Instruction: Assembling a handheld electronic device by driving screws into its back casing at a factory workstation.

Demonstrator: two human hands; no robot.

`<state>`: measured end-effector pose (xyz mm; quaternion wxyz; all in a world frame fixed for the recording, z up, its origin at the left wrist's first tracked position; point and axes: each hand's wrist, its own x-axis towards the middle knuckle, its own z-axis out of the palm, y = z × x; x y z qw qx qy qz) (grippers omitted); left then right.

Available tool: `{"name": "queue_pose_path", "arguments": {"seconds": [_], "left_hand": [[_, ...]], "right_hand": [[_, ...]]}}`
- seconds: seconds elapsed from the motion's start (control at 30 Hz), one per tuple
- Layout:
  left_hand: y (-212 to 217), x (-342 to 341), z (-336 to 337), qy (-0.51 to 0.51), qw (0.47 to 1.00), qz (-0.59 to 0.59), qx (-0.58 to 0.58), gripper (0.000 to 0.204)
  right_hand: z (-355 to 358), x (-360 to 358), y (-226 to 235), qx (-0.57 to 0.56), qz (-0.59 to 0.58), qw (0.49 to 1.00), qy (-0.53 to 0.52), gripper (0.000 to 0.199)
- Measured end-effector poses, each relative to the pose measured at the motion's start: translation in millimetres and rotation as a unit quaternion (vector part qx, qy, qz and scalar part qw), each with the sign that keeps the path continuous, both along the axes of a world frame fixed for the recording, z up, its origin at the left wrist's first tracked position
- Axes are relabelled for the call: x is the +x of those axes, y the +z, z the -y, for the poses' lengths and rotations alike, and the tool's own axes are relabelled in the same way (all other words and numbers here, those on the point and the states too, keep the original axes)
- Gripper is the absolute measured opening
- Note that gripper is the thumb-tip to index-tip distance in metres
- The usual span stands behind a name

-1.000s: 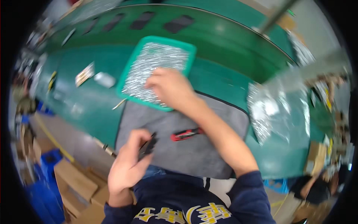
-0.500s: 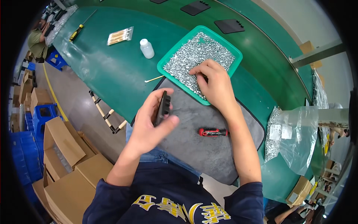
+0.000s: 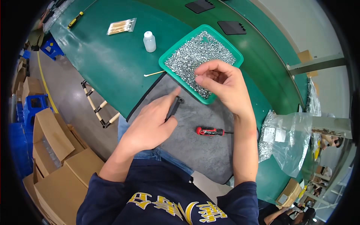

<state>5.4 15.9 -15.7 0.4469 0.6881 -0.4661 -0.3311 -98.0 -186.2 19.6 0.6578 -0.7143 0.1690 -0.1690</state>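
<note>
Left hand (image 3: 150,125) curled around a small black part (image 3: 174,107), thumb and fingers clamped on it, held over the grey mat (image 3: 195,150). Further right, a red-handled screwdriver (image 3: 210,131) flat on the mat, untouched. Right hand (image 3: 221,82) raised over the near corner of the green tray (image 3: 167,60) of small silver screws (image 3: 200,56) — fingertips pinched together, what sits between them too small to tell.

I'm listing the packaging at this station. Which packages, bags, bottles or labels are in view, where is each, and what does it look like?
Clear plastic bag: right of the grey mat, crumpled, with white labels.
Small white bottle: left of the green tray, capped.
Clear packet of pale sticks: far left on the green table.
Brown cardboard boxes: floor, lower left, open.
</note>
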Motion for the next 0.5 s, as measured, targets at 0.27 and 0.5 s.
{"name": "queue_pose_path", "arguments": {"seconds": [0.27,0.5], "left_hand": [[29,-12,-8,-0.036,0.978,0.201,0.034,0.048],[21,-17,-12,-0.046,0.968,0.243,0.043,0.045]], "right_hand": [[-14,-18,10,0.063,-0.038,0.997,0.034,0.016],[-47,-54,7,0.098,-0.078,0.992,0.002,0.017]]}}
